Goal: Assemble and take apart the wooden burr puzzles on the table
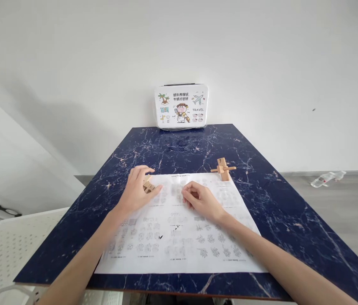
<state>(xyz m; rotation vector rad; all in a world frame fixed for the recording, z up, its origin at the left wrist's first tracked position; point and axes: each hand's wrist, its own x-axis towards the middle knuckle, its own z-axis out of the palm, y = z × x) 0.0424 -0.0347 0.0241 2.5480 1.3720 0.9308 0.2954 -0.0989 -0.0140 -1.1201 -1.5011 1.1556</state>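
Note:
My left hand [136, 188] is at the sheet's far left part, thumb and fingers apart, curved around a few small wooden puzzle pieces [149, 186]. The palm and fingers partly hide these pieces, and one bears a dark mark. Over the middle of the printed paper sheet [179, 264], my right hand [199, 199] is closed, fingertips pressed together. Anything between those fingertips is hidden. At the sheet's far right corner stands a cross-shaped wooden puzzle [222, 169], with a thin bar through it and a dark mark on its upright block; neither hand touches it.
The dark blue marbled table [185, 152] bears the sheet of line drawings. A white cartoon-printed case [181, 106] leans against the wall at the table's far edge. A clear plastic bottle [321, 179] lies on the floor to the right. A white perforated chair [14, 245] is at left.

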